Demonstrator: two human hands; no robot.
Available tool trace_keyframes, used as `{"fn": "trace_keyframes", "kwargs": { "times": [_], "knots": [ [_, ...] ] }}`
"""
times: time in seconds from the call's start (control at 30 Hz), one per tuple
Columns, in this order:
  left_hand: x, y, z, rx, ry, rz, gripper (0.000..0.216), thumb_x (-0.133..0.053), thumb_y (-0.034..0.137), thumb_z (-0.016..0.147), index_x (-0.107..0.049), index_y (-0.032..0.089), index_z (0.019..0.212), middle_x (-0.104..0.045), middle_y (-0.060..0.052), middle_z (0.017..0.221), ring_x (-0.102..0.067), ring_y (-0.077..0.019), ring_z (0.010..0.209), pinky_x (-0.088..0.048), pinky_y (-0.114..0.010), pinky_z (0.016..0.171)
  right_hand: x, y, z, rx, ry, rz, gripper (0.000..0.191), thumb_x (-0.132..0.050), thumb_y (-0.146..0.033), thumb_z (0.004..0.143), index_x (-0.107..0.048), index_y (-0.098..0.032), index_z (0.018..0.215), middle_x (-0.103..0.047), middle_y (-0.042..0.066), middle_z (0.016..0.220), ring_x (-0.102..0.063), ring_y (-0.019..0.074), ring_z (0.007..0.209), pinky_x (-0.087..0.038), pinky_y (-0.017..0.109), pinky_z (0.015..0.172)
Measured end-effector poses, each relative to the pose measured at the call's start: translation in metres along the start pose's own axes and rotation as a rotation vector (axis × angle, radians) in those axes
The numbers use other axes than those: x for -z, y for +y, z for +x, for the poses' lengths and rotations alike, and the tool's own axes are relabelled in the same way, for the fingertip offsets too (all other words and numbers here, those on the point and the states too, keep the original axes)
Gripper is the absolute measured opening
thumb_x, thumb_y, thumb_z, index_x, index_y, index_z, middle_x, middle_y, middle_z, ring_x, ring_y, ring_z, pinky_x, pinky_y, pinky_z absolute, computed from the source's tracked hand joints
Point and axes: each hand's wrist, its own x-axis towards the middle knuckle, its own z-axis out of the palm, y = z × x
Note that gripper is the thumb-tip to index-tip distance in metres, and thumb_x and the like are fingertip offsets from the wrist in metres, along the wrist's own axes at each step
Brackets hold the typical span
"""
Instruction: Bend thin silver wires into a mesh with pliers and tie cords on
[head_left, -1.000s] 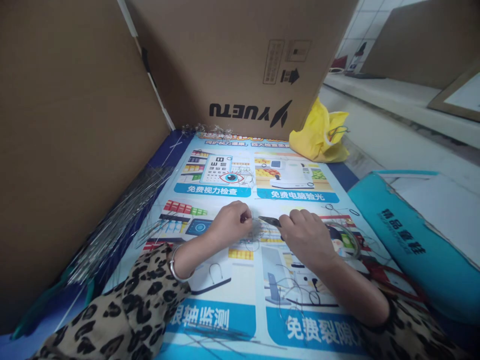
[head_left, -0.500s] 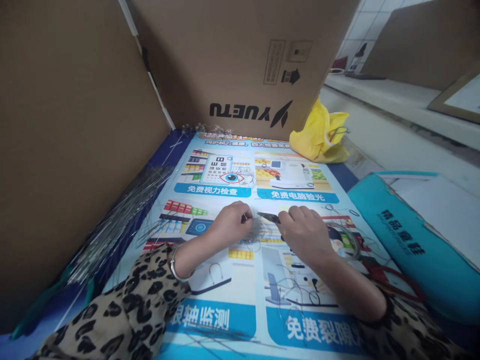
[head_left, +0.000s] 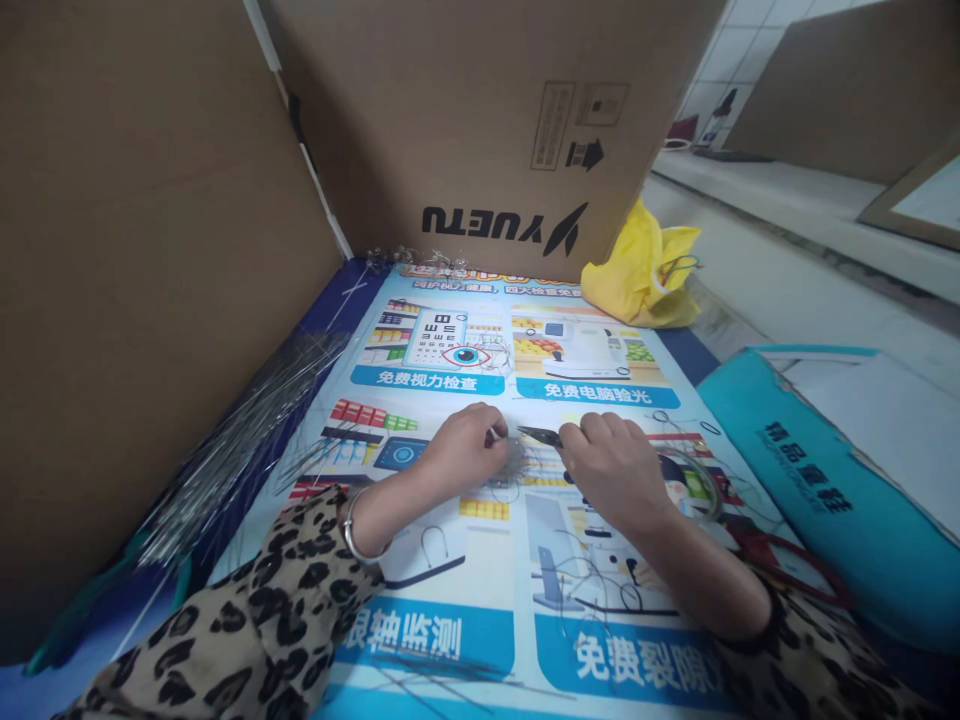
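Little moved, so work seems paused: my right hand (head_left: 613,462) grips pliers (head_left: 540,436), three o'clock from my curled left hand (head_left: 471,442), whose inside I can't see.

Two hands (head_left: 469,445) (head_left: 619,470) and one pair of pliers (head_left: 541,436) are seen. One bag (head_left: 637,280), one bracelet (head_left: 349,530) and one poster (head_left: 510,396) are counted.

Tan-and-black leopard-print sleeves (head_left: 251,615); silver bangle (head_left: 350,530), left wrist (head_left: 373,518).

The right grip (head_left: 613,466) hides the rear of the dark pliers (head_left: 541,436).
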Motion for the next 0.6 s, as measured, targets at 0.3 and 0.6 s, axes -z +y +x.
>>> {"fn": "trace_keyframes", "kwargs": {
  "times": [0.3,0.6],
  "knots": [
    [0.0008,0.0021,0.0007,-0.004,-0.004,0.016,0.010,-0.049,0.013,0.068,-0.057,0.017,0.072,-0.055,0.000,0.071,-0.051,-0.0124,0.066,-0.039,-0.023,0.059,-0.0023,-0.0011,0.0003,-0.011,0.032,-0.018,0.017,-0.047,-0.014,0.080,-0.052,-0.018,0.064,-0.045,0.004,0.063,-0.031,0.0167,0.065,-0.017,0.031,0.060],
    [0.0010,0.0034,0.0010,0.029,-0.014,0.034,0.010,-0.049,0.013,0.068,-0.058,0.017,0.072,-0.056,-0.001,0.073,-0.052,-0.0132,0.068,-0.040,-0.023,0.060,-0.0038,-0.0013,0.0000,-0.007,0.015,-0.022,0.016,-0.047,-0.014,0.079,-0.053,-0.018,0.065,-0.045,0.004,0.063,-0.032,0.0172,0.066,-0.017,0.032,0.061]
  ]
}}
